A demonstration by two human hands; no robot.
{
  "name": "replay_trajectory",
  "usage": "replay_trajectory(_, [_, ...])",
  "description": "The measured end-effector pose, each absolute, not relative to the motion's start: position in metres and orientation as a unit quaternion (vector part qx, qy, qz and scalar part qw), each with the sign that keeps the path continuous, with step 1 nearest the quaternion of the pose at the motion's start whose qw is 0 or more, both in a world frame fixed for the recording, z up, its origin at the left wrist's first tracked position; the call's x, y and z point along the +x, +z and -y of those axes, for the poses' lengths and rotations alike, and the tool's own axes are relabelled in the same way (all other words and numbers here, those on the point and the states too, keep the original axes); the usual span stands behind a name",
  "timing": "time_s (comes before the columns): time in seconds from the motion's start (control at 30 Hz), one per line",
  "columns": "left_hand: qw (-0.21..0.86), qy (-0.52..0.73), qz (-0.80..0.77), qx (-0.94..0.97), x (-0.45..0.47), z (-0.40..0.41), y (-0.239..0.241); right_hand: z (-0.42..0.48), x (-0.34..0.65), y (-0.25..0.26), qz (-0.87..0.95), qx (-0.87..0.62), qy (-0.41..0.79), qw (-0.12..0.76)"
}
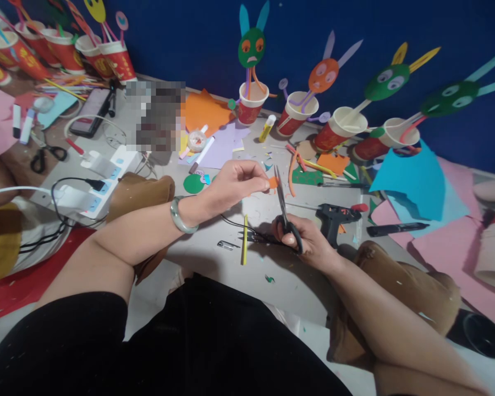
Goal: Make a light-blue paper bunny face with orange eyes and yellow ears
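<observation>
- Power strip: well left of the left hand, on the floor, with a black plug in it.
- Bangle: pale green, round the left wrist.
- Green disc: flat on the floor, just left of the left hand.
- Left hand: raised over the floor, thumb and fingertips pinched shut on the orange scrap, with the other fingers curled in.
- Yellow stick: lies on the floor below the left hand, near the right hand's left side.
- Orange scrap: small piece of paper at the left fingertips, between the two hands and above the right one, touching the scissor blades.
- Scissors: black handles in the right hand, blades pointing up and away from the person to meet the scrap; how far the blades gape cannot be told.
- Right hand: low, close to the floor, fingers closed through the scissor handles.
- Glue gun: black, on the floor just right of the right hand.
- Marker: black, further right, lying on the pink paper.
- Blue sheet: well right of both hands.
- Cups: a row beyond the hands, against the blue wall, each carrying a paper rabbit face.
</observation>
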State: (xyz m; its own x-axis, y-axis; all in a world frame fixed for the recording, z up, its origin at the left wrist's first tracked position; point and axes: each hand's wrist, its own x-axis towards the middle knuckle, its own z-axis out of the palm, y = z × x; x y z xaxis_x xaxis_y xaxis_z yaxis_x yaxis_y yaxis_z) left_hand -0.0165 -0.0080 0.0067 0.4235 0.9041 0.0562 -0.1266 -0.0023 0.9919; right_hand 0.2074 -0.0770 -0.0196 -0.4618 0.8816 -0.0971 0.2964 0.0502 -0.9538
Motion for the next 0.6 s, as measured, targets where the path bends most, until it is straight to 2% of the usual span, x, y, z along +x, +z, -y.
replay_trajectory(0.6, [0.622,0.424,-0.315,0.578,-0.0154,0.0069,0.0030,0.0759,0.2069,-0.0199,0.683,-0.441,0.519,0.263])
